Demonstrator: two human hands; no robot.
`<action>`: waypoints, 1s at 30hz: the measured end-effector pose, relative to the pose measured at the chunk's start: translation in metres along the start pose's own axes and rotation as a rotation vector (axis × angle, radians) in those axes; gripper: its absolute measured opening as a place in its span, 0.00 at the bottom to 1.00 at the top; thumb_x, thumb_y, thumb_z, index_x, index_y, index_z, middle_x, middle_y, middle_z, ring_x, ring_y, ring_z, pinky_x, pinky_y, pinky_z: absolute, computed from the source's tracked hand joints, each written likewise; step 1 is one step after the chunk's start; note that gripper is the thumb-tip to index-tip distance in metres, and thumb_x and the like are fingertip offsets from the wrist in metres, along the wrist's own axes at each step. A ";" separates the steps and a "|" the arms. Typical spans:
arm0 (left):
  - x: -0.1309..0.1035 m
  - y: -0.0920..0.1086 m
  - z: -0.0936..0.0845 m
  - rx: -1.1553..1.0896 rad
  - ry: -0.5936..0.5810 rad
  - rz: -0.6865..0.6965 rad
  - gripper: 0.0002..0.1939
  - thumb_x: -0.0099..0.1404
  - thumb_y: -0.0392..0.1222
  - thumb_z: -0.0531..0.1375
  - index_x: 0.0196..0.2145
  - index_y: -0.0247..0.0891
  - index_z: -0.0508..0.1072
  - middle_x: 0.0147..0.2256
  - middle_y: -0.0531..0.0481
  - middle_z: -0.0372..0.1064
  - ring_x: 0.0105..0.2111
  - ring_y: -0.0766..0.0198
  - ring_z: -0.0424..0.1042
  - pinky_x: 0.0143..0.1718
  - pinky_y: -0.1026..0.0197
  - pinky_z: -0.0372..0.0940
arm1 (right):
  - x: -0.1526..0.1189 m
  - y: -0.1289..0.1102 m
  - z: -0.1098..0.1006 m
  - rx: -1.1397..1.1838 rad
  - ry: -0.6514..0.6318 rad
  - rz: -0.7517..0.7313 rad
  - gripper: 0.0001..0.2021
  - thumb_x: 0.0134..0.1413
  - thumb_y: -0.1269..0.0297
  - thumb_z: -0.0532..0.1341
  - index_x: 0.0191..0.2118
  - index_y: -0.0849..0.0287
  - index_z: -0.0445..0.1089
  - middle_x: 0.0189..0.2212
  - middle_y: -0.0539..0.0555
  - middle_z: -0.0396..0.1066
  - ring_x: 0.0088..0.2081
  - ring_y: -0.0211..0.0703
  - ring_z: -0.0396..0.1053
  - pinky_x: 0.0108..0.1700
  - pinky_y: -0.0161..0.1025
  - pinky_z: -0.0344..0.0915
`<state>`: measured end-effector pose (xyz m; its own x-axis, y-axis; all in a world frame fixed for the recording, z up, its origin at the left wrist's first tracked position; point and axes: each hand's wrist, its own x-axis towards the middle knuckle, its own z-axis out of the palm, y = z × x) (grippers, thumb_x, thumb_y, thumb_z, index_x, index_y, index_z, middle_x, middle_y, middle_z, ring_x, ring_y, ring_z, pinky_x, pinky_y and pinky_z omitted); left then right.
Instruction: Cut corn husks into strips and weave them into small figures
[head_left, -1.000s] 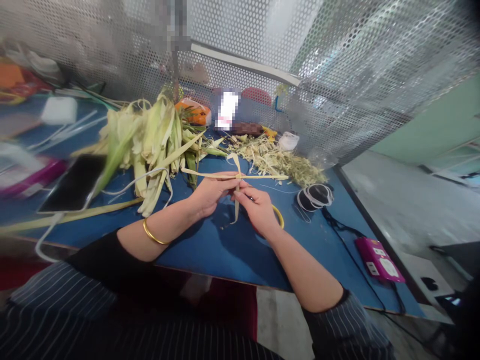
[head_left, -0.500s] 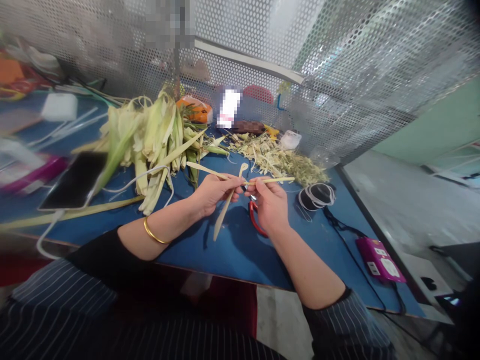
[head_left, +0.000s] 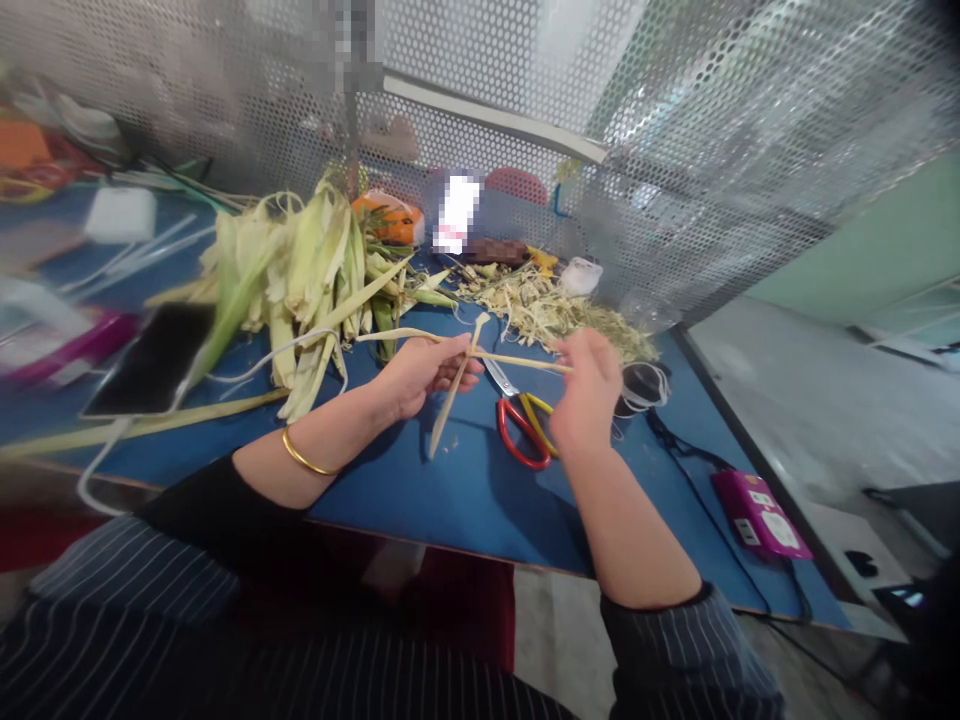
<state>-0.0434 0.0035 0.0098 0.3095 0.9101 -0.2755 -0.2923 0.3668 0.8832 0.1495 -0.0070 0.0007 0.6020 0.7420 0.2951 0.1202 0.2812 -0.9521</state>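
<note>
Two pale strips of corn husk cross at the fingertips of my left hand (head_left: 431, 372). One husk strip (head_left: 448, 402) slants down toward the table, with a small folded knob at its upper end. The other husk strip (head_left: 521, 360) runs sideways, from left of my left hand across to my right hand (head_left: 589, 392). My left thumb and fingers pinch the crossing. The right fingers, slightly blurred, are closed at the strip's right end. Below and between the hands, scissors (head_left: 523, 432) with one red and one yellow handle lie on the blue table (head_left: 450, 510).
A heap of corn husks (head_left: 300, 260) lies at the left, beside a dark phone (head_left: 154, 360) on a white cable. Husk scraps (head_left: 555, 310) are piled at the back. Wound cord (head_left: 646, 385) and a purple power strip (head_left: 761, 515) sit right. A perforated metal screen (head_left: 480, 120) stands behind.
My right hand has moved right, away from my left hand, drawing the sideways strip out straighter. More of the scissors now shows. My left hand has stayed nearly in place.
</note>
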 end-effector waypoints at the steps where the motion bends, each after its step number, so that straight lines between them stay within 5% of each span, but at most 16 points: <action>1: -0.001 0.001 0.000 0.012 -0.019 -0.016 0.15 0.65 0.47 0.59 0.32 0.30 0.75 0.28 0.44 0.75 0.23 0.66 0.74 0.28 0.63 0.70 | 0.001 -0.003 -0.002 -0.063 0.053 -0.121 0.21 0.53 0.52 0.61 0.49 0.57 0.68 0.46 0.57 0.70 0.46 0.44 0.71 0.47 0.44 0.67; 4: -0.005 0.002 0.002 0.049 -0.082 -0.035 0.18 0.65 0.50 0.58 0.32 0.30 0.76 0.26 0.45 0.74 0.22 0.67 0.73 0.28 0.63 0.70 | -0.005 -0.016 -0.006 -0.298 -0.162 -0.301 0.16 0.56 0.52 0.58 0.44 0.56 0.74 0.45 0.56 0.72 0.49 0.47 0.68 0.54 0.47 0.62; 6: -0.006 0.001 0.003 0.091 -0.114 -0.017 0.16 0.64 0.49 0.59 0.32 0.31 0.76 0.24 0.47 0.72 0.21 0.69 0.70 0.27 0.64 0.68 | -0.013 -0.020 -0.004 -0.364 -0.463 -0.172 0.16 0.56 0.51 0.58 0.34 0.58 0.76 0.36 0.54 0.75 0.41 0.46 0.70 0.49 0.44 0.63; 8: -0.006 -0.002 0.004 0.154 -0.119 0.024 0.12 0.61 0.46 0.62 0.31 0.32 0.76 0.23 0.50 0.69 0.20 0.71 0.68 0.26 0.65 0.67 | -0.021 -0.020 0.001 -0.268 -0.628 0.019 0.16 0.54 0.51 0.60 0.30 0.58 0.76 0.30 0.52 0.74 0.35 0.42 0.69 0.42 0.40 0.64; 11: -0.007 -0.007 0.005 0.263 -0.112 0.070 0.08 0.58 0.42 0.65 0.29 0.32 0.76 0.22 0.53 0.67 0.19 0.72 0.66 0.25 0.65 0.66 | -0.028 -0.011 0.008 -0.013 -0.648 0.225 0.13 0.49 0.53 0.64 0.32 0.58 0.75 0.24 0.48 0.69 0.28 0.36 0.64 0.34 0.35 0.62; 15: -0.009 -0.008 0.008 0.357 -0.151 0.089 0.07 0.57 0.39 0.64 0.25 0.33 0.75 0.19 0.53 0.66 0.18 0.72 0.65 0.24 0.66 0.65 | -0.034 -0.002 0.013 0.102 -0.555 0.278 0.10 0.44 0.59 0.67 0.23 0.58 0.70 0.20 0.46 0.66 0.24 0.33 0.60 0.30 0.34 0.59; 19: -0.008 -0.010 0.006 0.371 -0.201 0.080 0.09 0.56 0.39 0.65 0.21 0.34 0.75 0.18 0.53 0.66 0.17 0.72 0.65 0.22 0.68 0.63 | -0.036 -0.002 0.014 0.061 -0.489 0.224 0.10 0.45 0.61 0.66 0.21 0.58 0.68 0.19 0.46 0.65 0.23 0.33 0.60 0.29 0.34 0.59; 26: -0.003 -0.004 0.000 0.168 -0.059 0.073 0.13 0.54 0.47 0.67 0.31 0.33 0.78 0.24 0.50 0.70 0.21 0.71 0.68 0.25 0.67 0.65 | -0.020 -0.013 0.006 -0.158 -0.647 0.142 0.17 0.54 0.47 0.59 0.32 0.57 0.72 0.26 0.50 0.72 0.27 0.38 0.69 0.34 0.36 0.65; 30: -0.001 -0.003 -0.001 0.219 0.019 0.139 0.12 0.53 0.44 0.68 0.29 0.32 0.76 0.23 0.51 0.70 0.20 0.72 0.67 0.23 0.68 0.62 | -0.021 -0.014 0.003 -0.451 -0.823 -0.105 0.12 0.57 0.54 0.59 0.29 0.56 0.70 0.21 0.47 0.70 0.25 0.38 0.68 0.32 0.36 0.61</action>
<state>-0.0440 0.0013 0.0073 0.2625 0.9530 -0.1512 -0.1277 0.1896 0.9735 0.1332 -0.0246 0.0077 -0.1549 0.9711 0.1813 0.5399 0.2369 -0.8077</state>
